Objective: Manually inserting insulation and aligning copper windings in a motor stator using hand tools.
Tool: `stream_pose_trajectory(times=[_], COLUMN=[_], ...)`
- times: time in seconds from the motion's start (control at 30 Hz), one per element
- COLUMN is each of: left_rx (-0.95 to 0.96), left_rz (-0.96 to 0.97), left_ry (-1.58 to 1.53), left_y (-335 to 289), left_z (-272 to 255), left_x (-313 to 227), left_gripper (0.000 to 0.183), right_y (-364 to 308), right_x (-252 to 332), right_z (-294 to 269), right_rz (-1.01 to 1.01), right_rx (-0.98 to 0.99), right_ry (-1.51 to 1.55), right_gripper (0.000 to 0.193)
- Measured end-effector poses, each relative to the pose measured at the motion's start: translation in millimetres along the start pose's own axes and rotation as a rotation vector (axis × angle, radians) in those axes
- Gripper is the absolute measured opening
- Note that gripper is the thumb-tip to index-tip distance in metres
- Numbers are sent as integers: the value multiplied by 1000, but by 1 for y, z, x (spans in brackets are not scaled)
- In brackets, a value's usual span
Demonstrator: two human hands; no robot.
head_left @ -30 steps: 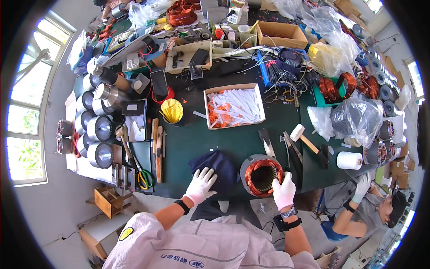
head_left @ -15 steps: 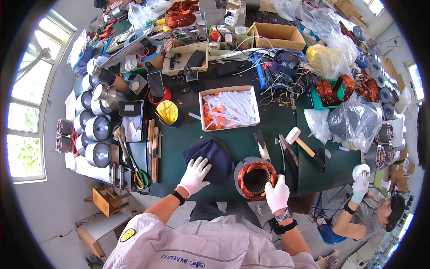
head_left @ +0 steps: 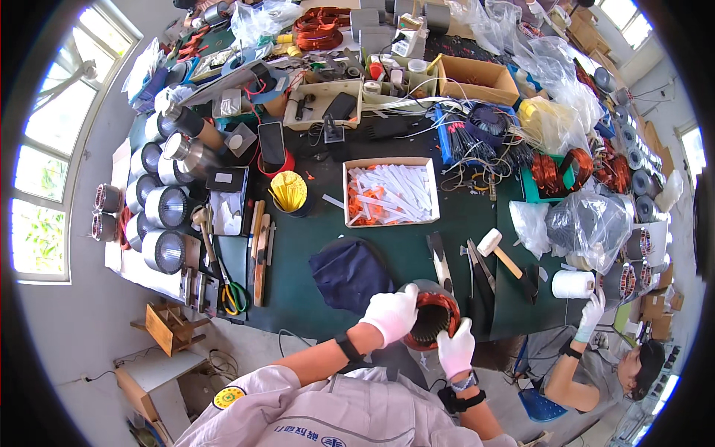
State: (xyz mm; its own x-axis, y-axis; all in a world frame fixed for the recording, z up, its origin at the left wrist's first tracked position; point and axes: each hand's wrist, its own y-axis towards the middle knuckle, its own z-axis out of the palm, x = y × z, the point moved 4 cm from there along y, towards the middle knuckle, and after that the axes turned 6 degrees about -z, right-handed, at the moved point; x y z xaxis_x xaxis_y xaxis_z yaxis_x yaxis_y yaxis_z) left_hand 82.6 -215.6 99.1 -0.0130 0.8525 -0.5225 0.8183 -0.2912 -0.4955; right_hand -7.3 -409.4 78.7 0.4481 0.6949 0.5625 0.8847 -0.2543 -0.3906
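A motor stator (head_left: 450,308), a grey cylinder with a ring of copper windings round its dark slotted bore, sits at the table's near edge, its open end tilted toward me. My left hand (head_left: 393,316), in a white glove, grips the stator's left rim, fingers over its upper edge. On the lower right rim my gloved right hand (head_left: 456,349) is closed, thumb against the windings. A crumpled navy cloth pad (head_left: 348,274) lies on the table just left of the stator, touched by neither hand. Parts of the stator's outer wall are hidden by my hands.
Beyond the stator lie a knife-like tool (head_left: 439,262), scissors (head_left: 482,268) and a white mallet (head_left: 500,252). A box of white and orange strips (head_left: 392,222) stands farther back. At right, a co-worker's gloved hand (head_left: 591,316) is beside a white thread spool (head_left: 573,284).
My left hand has left the navy cloth and moved right onto the stator's rim. The right hand stays on the stator. The co-worker's spool has gone from their hand to the table.
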Motion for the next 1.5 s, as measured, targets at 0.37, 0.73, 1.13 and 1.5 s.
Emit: stream_pose_trajectory(times=[0.37, 0.73, 1.13, 1.5], left_rx=[-68, -343, -433, -742], left_rz=[19, -144, -12, -48], left_ry=[-230, -259, -193, -287], left_y=[-62, -44, -41, -49], left_z=[-8, -92, -105, -69], left_x=[70, 169, 174, 163], left_gripper=[38, 32, 30, 37], right_y=[-46, 38, 19, 67], right_x=[57, 162, 145, -13], right_z=[8, 95, 97, 32], right_rz=[-38, -307, -89, -206], right_rx=[47, 235, 337, 163], right_ry=[31, -86, 522, -517], right_gripper=[35, 45, 49, 57])
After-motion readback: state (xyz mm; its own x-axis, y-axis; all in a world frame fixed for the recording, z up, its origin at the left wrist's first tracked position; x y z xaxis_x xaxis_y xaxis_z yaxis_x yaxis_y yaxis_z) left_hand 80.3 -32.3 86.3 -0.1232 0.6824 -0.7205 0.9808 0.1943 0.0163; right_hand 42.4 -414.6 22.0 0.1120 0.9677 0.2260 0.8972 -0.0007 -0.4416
